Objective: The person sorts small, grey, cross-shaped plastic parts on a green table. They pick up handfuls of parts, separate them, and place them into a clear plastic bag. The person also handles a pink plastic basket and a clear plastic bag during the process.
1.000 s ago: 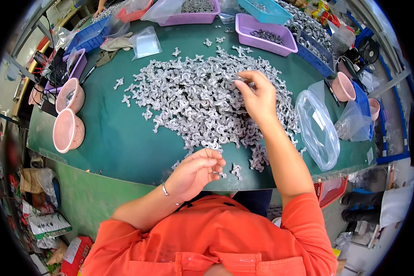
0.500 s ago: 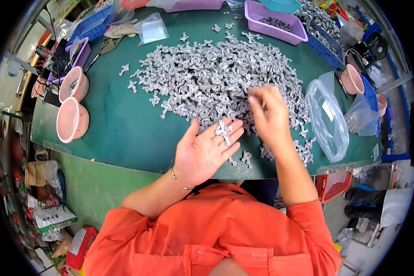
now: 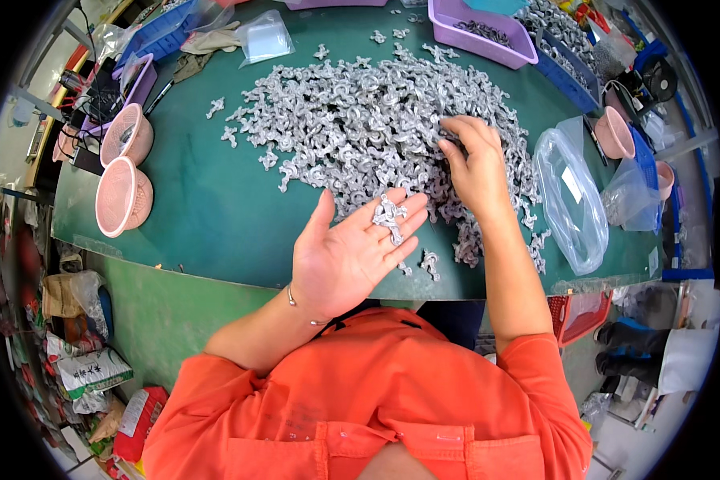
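My left hand (image 3: 340, 256) is palm up with its fingers stretched out flat. A small grey metal cross-shaped part (image 3: 390, 214), perhaps more than one, rests loosely on those fingers. My right hand (image 3: 480, 164) is over the right side of a large heap of similar grey metal parts (image 3: 352, 128). Its fingers are bent and the thumb is a little apart from them; I see nothing held between. A loose metal part (image 3: 430, 264) lies near the table's front edge, between my two hands.
The green table (image 3: 192, 216) bears two pink baskets (image 3: 125, 200) at the left. A clear plastic bag (image 3: 572, 204) lies right of the heap. At the back stand a purple tray (image 3: 488, 48) with dark parts and blue crates (image 3: 568, 76) of parts.
My right hand has shifted slightly right and up over the heap. The left hand has moved a little up, with the metal part still on its fingers. The view has tilted slightly.
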